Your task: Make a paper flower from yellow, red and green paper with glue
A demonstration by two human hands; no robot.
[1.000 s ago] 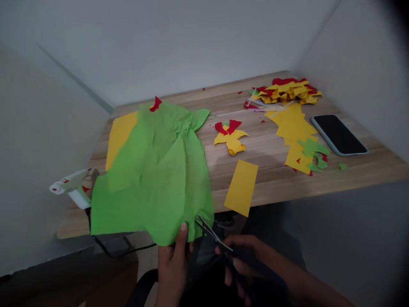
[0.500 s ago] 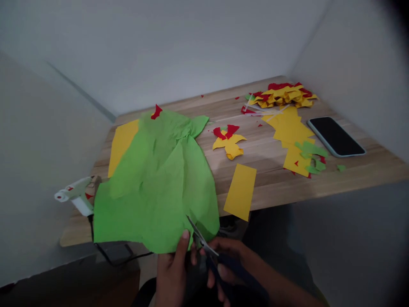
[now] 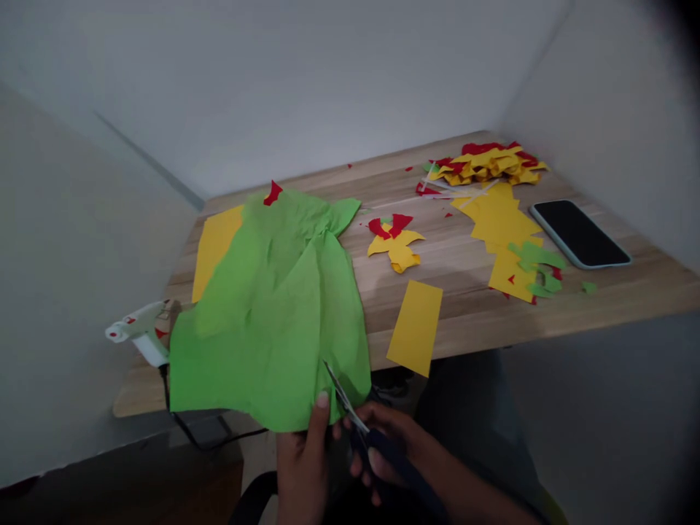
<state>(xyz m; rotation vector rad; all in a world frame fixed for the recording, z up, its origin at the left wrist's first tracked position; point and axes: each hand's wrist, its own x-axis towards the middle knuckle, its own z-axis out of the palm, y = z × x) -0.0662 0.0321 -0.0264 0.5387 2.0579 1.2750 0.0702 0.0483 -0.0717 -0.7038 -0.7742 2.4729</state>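
Observation:
A large, creased sheet of green paper (image 3: 273,328) drapes over the table's left part and past its front edge. My left hand (image 3: 306,452) pinches the lower edge of this sheet, thumb on top and the other fingers mostly hidden beneath. In my right hand (image 3: 388,445) are dark-handled scissors (image 3: 355,419), fingers wrapped through the grips. Their blades lie on the green paper just right of my left thumb, looking nearly closed. A yellow paper rectangle (image 3: 415,328) rests to the right, overhanging the front edge.
On the wooden table (image 3: 464,313) lie a yellow and red paper flower (image 3: 397,244), a pile of similar pieces (image 3: 486,164), yellow sheets (image 3: 500,219), green scraps (image 3: 539,262) and a phone (image 3: 580,233). A white glue gun (image 3: 145,332) with a cord sits at the left edge.
The scissor blades have closed from a wider gap against the green paper. The whole view has shifted slightly, while both hands keep their holds.

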